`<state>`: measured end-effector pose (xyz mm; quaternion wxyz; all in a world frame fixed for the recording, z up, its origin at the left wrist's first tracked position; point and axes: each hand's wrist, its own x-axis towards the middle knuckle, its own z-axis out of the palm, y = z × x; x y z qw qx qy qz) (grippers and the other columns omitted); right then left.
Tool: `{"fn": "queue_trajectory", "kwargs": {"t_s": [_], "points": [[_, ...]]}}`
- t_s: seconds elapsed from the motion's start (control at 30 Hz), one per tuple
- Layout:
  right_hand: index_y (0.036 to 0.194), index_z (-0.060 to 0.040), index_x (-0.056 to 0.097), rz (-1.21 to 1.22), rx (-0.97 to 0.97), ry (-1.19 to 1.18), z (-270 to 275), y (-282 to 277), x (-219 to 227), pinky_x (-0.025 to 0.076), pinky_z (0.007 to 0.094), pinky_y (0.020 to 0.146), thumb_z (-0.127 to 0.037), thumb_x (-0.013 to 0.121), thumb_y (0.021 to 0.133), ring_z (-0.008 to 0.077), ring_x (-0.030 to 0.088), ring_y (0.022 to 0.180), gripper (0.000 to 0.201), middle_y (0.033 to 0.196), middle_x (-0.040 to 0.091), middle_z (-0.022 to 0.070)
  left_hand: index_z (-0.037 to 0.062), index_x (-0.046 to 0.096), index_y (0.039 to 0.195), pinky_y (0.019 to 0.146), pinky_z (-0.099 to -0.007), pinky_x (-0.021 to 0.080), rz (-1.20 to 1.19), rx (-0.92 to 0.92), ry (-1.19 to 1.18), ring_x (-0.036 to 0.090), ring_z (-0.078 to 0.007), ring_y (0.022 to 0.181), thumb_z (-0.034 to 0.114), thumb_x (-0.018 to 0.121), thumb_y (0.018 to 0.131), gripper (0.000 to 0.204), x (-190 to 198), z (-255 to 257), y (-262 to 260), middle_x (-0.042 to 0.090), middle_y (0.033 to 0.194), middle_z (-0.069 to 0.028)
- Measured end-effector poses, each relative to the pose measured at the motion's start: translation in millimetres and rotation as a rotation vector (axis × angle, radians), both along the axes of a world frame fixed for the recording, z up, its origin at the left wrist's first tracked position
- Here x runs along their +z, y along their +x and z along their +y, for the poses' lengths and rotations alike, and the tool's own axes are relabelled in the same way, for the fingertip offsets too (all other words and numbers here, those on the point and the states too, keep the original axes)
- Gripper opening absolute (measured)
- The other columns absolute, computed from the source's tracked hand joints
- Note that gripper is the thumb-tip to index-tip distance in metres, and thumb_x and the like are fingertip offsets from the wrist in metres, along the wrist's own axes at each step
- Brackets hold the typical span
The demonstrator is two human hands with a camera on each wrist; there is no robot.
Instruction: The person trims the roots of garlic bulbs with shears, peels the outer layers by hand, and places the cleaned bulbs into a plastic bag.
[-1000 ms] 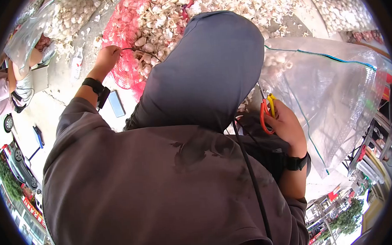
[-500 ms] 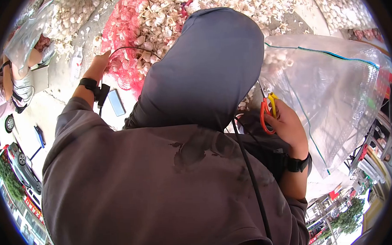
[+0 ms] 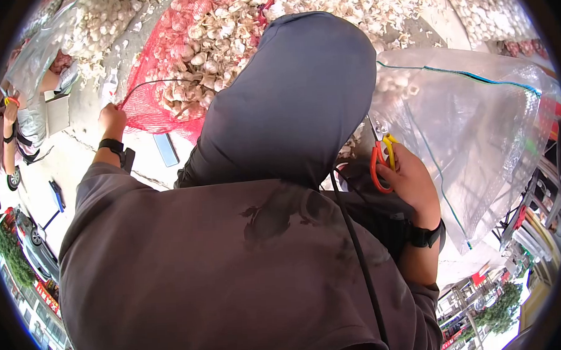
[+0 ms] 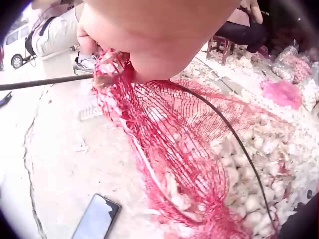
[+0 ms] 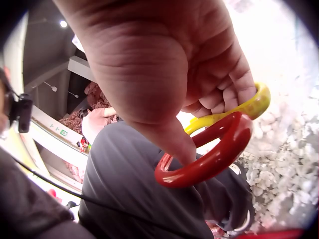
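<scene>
In the head view my left hand (image 3: 112,121) grips the edge of a red mesh bag (image 3: 141,118), drawing it out to the left. Garlic bulbs (image 3: 195,60) lie in and on the mesh. The left wrist view shows the netting (image 4: 174,134) stretched down from the bunched edge under the hand, whose fingertips are mostly hidden. A thin dark cord (image 4: 224,119) crosses over the mesh. Beside my right thigh, my right hand (image 3: 417,184) holds scissors (image 3: 378,164) with red and yellow handles. The thumb is through the red loop (image 5: 219,159) and fingers are at the yellow one (image 5: 256,104).
A clear plastic bag (image 3: 472,123) with a blue-green edge lies at the right, garlic inside it. Loose garlic skins (image 3: 373,8) cover the ground ahead. A phone (image 3: 165,149) lies near my left arm. Another person (image 3: 12,127) sits at the far left.
My left hand has moved left and towards me, pulling the mesh edge outward, so more bulbs show. My right hand and the scissors have stayed in place.
</scene>
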<state>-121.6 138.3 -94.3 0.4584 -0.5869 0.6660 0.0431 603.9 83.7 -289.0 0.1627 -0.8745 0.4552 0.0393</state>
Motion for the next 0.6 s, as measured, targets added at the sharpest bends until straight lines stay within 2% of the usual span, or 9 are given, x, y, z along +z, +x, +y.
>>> {"fn": "queue_trajectory", "kwargs": {"t_s": [0.1, 0.13, 0.17, 0.2, 0.23, 0.27, 0.37, 0.53, 0.6], "points": [[0.110, -0.0009, 0.057, 0.003, 0.006, -0.007, 0.6, 2.3, 3.5, 0.045, 0.0432, 0.074, -0.021, 0.070, 0.085, 0.0412, 0.059, 0.086, 0.035, 0.090, 0.062, 0.0205, 0.0166, 0.033, 0.151, 0.095, -0.0509, 0.044, -0.498, 0.279, 0.119, 0.050, -0.0319, 0.121, 0.018, 0.064, 0.084, 0.073, 21.6, 32.0, -20.7, 0.037, 0.147, -0.0199], [0.110, -0.0008, 0.057, -0.008, -0.004, -0.009, 0.1, 2.5, 2.8, 0.045, 0.0432, 0.074, -0.022, 0.070, 0.085, 0.0414, 0.059, 0.086, 0.035, 0.090, 0.062, 0.0207, 0.0258, 0.007, 0.159, 0.103, -0.0559, 0.036, -0.334, 0.273, 0.295, 0.039, -0.0341, 0.130, 0.016, 0.066, 0.084, 0.096, 10.3, 28.5, -10.9, 0.021, 0.155, -0.0191], [0.110, -0.0007, 0.057, -0.017, -0.012, -0.006, 0.3, 2.3, 2.4, 0.045, 0.0432, 0.074, -0.022, 0.070, 0.085, 0.0415, 0.059, 0.086, 0.035, 0.090, 0.062, 0.0209, 0.0299, 0.005, 0.160, 0.111, -0.0547, 0.030, -0.383, -0.072, 0.340, 0.036, -0.0339, 0.133, 0.003, 0.065, 0.080, 0.103, -2.1, 31.3, -26.0, 0.022, 0.155, -0.0191], [0.110, -0.0005, 0.057, -0.013, -0.014, 0.003, 0.9, 2.1, 1.5, 0.045, 0.0431, 0.075, -0.022, 0.070, 0.085, 0.0414, 0.059, 0.087, 0.035, 0.091, 0.062, 0.0211, 0.0324, 0.010, 0.159, 0.119, -0.0515, 0.021, -0.235, -0.421, 0.285, 0.030, -0.0329, 0.141, -0.013, 0.058, 0.074, 0.108, -12.9, 26.9, -46.6, 0.022, 0.156, -0.0154], [0.110, -0.0003, 0.057, -0.011, -0.017, 0.010, 0.7, 2.4, 0.1, 0.046, 0.0430, 0.075, -0.022, 0.071, 0.085, 0.0413, 0.059, 0.087, 0.036, 0.091, 0.062, 0.0213, 0.0218, 0.035, 0.152, 0.118, -0.0444, 0.029, -0.125, -0.814, 0.257, 0.034, -0.0336, 0.140, -0.017, 0.052, 0.070, 0.092, -3.3, 16.9, -89.6, 0.033, 0.152, -0.0113], [0.110, -0.0002, 0.057, -0.010, -0.019, 0.014, 0.2, 3.0, -1.2, 0.046, 0.0429, 0.075, -0.022, 0.071, 0.085, 0.0413, 0.059, 0.087, 0.036, 0.091, 0.062, 0.0215, 0.0133, 0.046, 0.144, 0.119, -0.0421, 0.029, 0.283, -0.952, 0.193, 0.037, -0.0341, 0.139, -0.018, 0.048, 0.069, 0.081, -5.5, 3.6, -123.5, 0.041, 0.147, -0.0133], [0.110, 0.0000, 0.057, -0.014, -0.042, 0.050, -3.2, 4.3, -2.7, 0.046, 0.0421, 0.075, -0.021, 0.071, 0.085, 0.0400, 0.060, 0.087, 0.036, 0.092, 0.063, 0.0210, 0.0047, 0.061, 0.122, 0.104, -0.0412, 0.045, 0.778, -1.159, 0.096, 0.054, -0.0333, 0.124, -0.010, 0.057, 0.075, 0.049, -56.8, -20.3, -190.5, 0.060, 0.125, -0.0168], [0.109, -0.0001, 0.057, -0.017, -0.067, 0.082, -1.9, -6.0, -19.0, 0.046, 0.0410, 0.075, -0.021, 0.071, 0.085, 0.0380, 0.059, 0.085, 0.035, 0.090, 0.062, 0.0202, 0.0043, 0.065, 0.110, 0.085, -0.0464, 0.052, 0.454, -0.883, 0.548, 0.068, -0.0364, 0.094, 0.004, 0.068, 0.076, 0.034, -116.2, -40.0, -223.6, 0.069, 0.096, -0.0166], [0.108, -0.0001, 0.056, -0.005, -0.058, 0.079, -3.3, -7.4, -21.9, 0.046, 0.0411, 0.075, -0.021, 0.071, 0.085, 0.0381, 0.059, 0.085, 0.035, 0.090, 0.062, 0.0203, 0.0057, 0.065, 0.105, 0.087, -0.0467, 0.051, 0.497, -1.106, 0.541, 0.067, -0.0341, 0.101, 0.011, 0.074, 0.074, 0.032, -154.3, -34.1, -190.4, 0.068, 0.103, -0.0161]]}}
